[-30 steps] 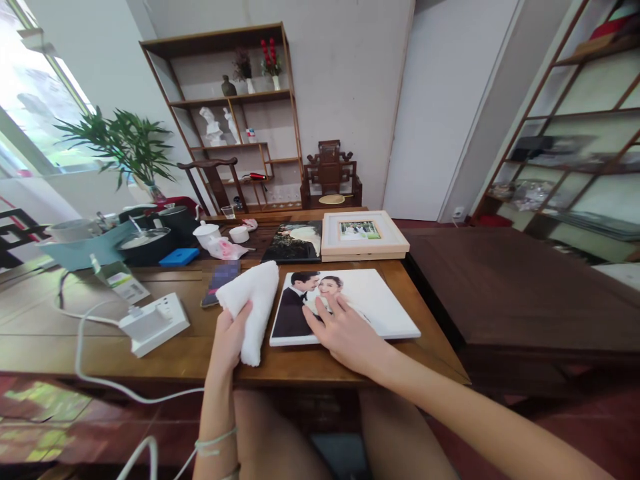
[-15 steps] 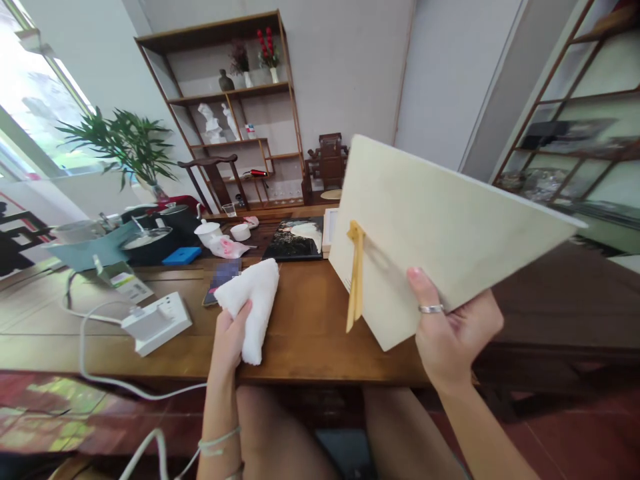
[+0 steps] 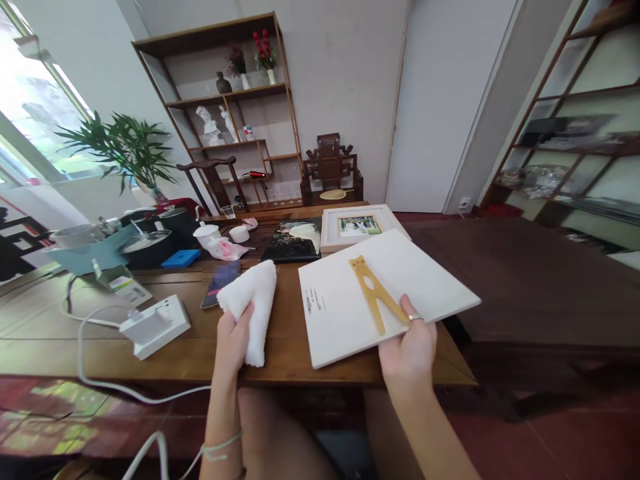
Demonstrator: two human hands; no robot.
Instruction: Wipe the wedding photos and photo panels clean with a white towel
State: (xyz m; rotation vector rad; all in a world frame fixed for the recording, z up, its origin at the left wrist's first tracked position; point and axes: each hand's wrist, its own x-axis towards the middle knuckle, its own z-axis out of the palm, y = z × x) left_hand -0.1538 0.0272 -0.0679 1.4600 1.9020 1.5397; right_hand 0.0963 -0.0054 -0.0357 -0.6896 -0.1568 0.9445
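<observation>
My right hand (image 3: 409, 347) grips the near edge of a white photo panel (image 3: 350, 307), which lies back side up over the front of the wooden table (image 3: 100, 347). A yellow hanger piece (image 3: 373, 290) shows on the panel's back, with my thumb beside it. My left hand (image 3: 231, 337) is closed on a folded white towel (image 3: 250, 300) resting on the table left of the panel. A dark phone (image 3: 220, 280) lies just behind the towel.
Behind the panel sit a white framed photo (image 3: 357, 227) and a dark photo print (image 3: 295, 241). A white power strip (image 3: 155, 325) with cable, a blue box (image 3: 180, 258), pots and cups (image 3: 207, 235) fill the left. A dark bench (image 3: 525, 287) stands right.
My right hand lifted the panel off the table, turned it over, and has brought it down back side up. The left hand and towel stayed put.
</observation>
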